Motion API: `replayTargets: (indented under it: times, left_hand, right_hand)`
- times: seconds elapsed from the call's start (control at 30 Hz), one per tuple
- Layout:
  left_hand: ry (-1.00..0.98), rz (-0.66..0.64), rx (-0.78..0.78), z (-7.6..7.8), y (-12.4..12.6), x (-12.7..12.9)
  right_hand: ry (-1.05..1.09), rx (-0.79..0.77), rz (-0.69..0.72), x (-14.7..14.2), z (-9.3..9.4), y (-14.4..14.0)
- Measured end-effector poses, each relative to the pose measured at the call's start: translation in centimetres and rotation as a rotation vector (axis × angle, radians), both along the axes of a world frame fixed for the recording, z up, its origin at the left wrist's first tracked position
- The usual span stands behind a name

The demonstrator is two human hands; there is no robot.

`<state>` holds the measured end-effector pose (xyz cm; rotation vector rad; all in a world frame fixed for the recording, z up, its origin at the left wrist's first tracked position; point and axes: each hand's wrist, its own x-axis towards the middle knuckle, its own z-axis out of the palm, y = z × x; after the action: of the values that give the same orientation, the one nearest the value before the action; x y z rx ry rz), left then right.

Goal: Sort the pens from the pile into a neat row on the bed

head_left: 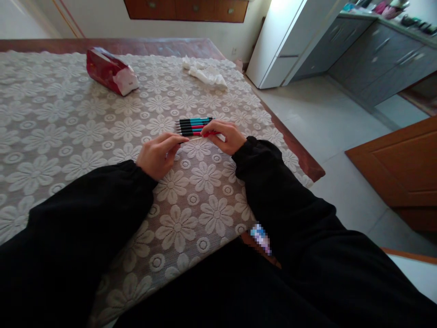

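Between the thumb and fingers of my left hand [158,154] is a small black piece [185,140], seemingly the grip end of a pen. A thin pale rod [195,138], like a pen refill, runs from it toward my right hand [228,135]. That hand is closed on a red pen barrel [214,133], partly covered by the fingers. Whether the rod enters the barrel I cannot tell. Just beyond both hands, several pens [191,122] with black grips and teal or red barrels lie side by side, tips to the left; the right fingers hide some of their ends.
A flower-patterned lace cloth [177,226] covers the wooden table [303,159]. Farther back lie a red tissue pack [108,70] and a crumpled white tissue [206,76]. Beyond the table's right edge are a white fridge [278,41], grey cabinets [378,50] and a brown wooden panel [399,159].
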<state>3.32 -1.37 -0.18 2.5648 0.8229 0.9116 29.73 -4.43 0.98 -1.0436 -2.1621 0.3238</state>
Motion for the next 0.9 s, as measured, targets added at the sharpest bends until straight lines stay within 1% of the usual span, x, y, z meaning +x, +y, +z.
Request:
replayTargets:
  times: [0.17,0.27,0.33,0.43,0.6,0.73,0.83,0.9]
  left_hand:
    - [0.039,-0.048,0.003,-0.3,0.1,0.0]
    - [0.024,-0.057,0.007,-0.2,0.0,0.0]
    - [0.013,-0.033,0.006,-0.2,0.0,-0.1]
    - [0.002,0.027,0.007,0.0,-0.1,-0.1]
    - [-0.007,0.021,0.009,0.0,0.0,-0.1]
    - [-0.006,0.024,0.0,-0.2,0.1,-0.2]
    - [-0.005,0.041,-0.003,-0.3,0.3,-0.2]
    - [-0.025,0.073,-0.024,-0.4,0.4,-0.1]
  right_hand:
    - [0.004,-0.02,0.067,-1.1,-0.8,-0.2]
    - [-0.011,-0.023,0.112,-1.5,-1.1,-0.2]
    - [0.004,0.003,0.088,-1.5,-1.1,-0.1]
    - [0.04,0.048,0.004,-1.3,-1.0,-0.1]
    - [0.031,0.071,-0.033,-1.7,-1.5,-0.2]
    - [-0.076,0.136,-0.055,-2.8,-1.6,0.5]
    - [-0.16,0.138,-0.033,-4.0,-1.3,1.5]
    - [-0.157,0.128,-0.034,-4.8,-1.3,2.0]
